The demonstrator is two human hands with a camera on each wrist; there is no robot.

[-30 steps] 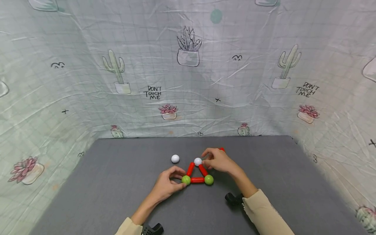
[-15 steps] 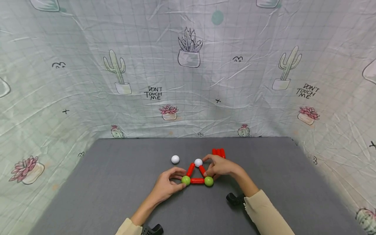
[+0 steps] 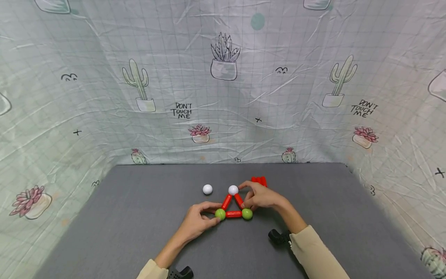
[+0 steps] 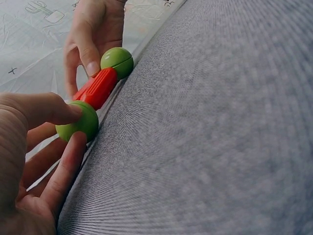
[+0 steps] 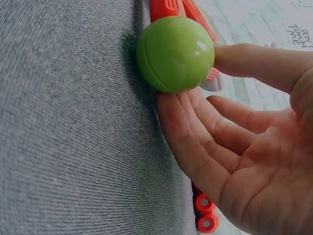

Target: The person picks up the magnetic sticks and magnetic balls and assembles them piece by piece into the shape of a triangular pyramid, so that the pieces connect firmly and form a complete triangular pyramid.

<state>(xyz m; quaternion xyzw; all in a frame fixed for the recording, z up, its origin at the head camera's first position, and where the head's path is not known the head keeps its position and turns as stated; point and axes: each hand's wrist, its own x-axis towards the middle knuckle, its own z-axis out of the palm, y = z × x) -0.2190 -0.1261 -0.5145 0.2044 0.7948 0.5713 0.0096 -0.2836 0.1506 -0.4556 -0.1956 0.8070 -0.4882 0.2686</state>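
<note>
On the grey table lies a triangle of red rods with balls at its corners. My left hand [image 3: 199, 221] pinches the left green ball [image 3: 220, 214] between thumb and fingers. My right hand [image 3: 261, 195] has thumb and fingers around the right green ball [image 5: 176, 55], the thumb beside the right red rod [image 3: 239, 200]. Its index fingertip reaches the white ball [image 3: 233, 190] at the far corner. The left red rod [image 3: 227, 202] runs up to that white ball, and the front red rod [image 3: 234, 214] spans the two green balls.
A loose white ball [image 3: 207, 189] lies behind the left hand. Several red rods [image 3: 259, 181] lie side by side behind the right hand. A patterned cloth [image 3: 223, 128] hangs along the back and sides of the grey table [image 3: 146, 201].
My right hand has come from the white corner ball toward the right green ball, uncovering the red rods behind. The white ball has shifted slightly left and away. My left hand keeps its grip.
</note>
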